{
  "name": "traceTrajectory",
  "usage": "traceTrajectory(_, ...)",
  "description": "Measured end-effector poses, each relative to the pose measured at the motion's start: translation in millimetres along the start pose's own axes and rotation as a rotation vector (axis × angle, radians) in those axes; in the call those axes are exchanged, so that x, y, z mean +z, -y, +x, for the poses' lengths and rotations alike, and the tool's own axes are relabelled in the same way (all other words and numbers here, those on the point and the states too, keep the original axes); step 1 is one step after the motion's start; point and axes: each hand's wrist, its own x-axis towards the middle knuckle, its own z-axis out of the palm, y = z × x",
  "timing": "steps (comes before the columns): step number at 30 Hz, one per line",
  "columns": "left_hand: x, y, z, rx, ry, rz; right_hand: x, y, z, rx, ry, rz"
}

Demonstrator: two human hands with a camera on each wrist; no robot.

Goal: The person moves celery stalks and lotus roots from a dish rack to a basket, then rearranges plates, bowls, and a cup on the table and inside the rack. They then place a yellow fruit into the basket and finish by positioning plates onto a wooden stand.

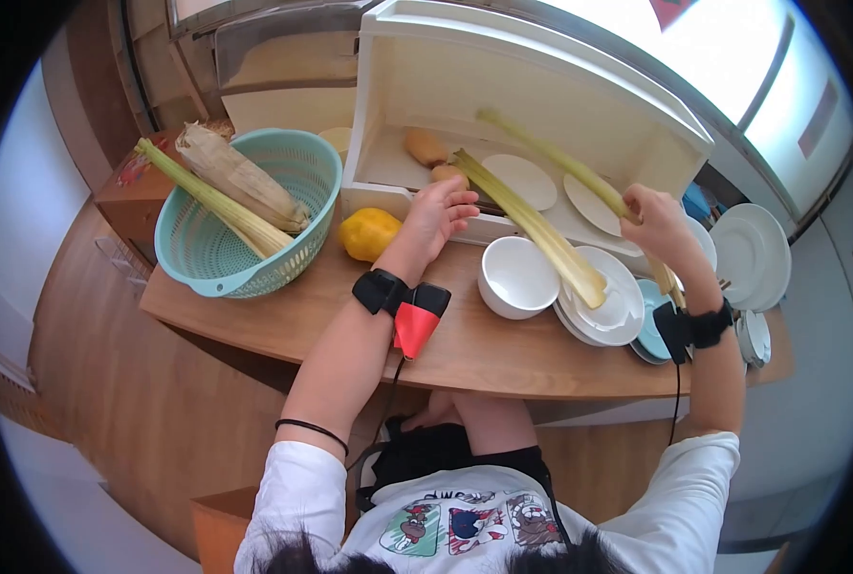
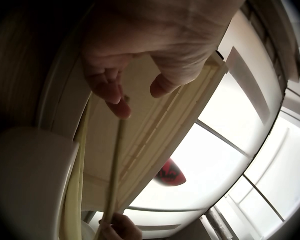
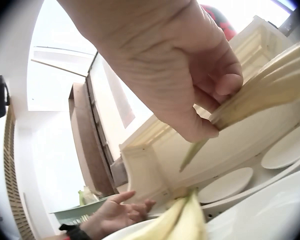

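My right hand [image 1: 658, 226] pinches a long green-yellow stalk [image 1: 560, 155] near its wider end, its thin tip slanting up to the left over the white rack. In the right wrist view the thumb and fingers of the right hand [image 3: 190, 85] close round that stalk [image 3: 270, 90]. A second stalk [image 1: 532, 225] lies slanted from the rack's edge onto stacked white plates [image 1: 620, 320]. My left hand [image 1: 436, 215], fingers loosely bent and apart, is beside this stalk's upper end; the left wrist view shows the left hand [image 2: 145, 55] holding nothing.
A teal basket [image 1: 218, 285] at left holds a stalk and a husked corn cob [image 1: 245, 182]. A yellow fruit [image 1: 369, 234] sits beside it. A white bowl [image 1: 519, 277] stands in front of the rack [image 1: 532, 57], which holds potatoes [image 1: 425, 147] and plates. More plates [image 1: 752, 253] stand at right.
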Motion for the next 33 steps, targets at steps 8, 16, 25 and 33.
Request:
traceTrajectory(8, -1.6, -0.1, 1.1, -0.001, 0.017, 0.005, -26.6, 139.1, 24.7, -0.320, -0.135, 0.414)
traceTrajectory(16, -4.7, -2.9, 0.8, 0.026, 0.052, 0.092, 15.8, 279.9, 104.4, -0.585, -0.282, 0.994)
traceTrajectory(25, 6.0, -5.3, -6.5, -0.133, -0.051, 0.053, 79.1, 360.3, 132.4, -0.594, -0.135, 0.739)
traceTrajectory(33, 6.4, -5.3, 4.5, -0.174, -0.148, 0.090, 107.5, 355.3, 122.7, -0.662, 0.333, 0.387)
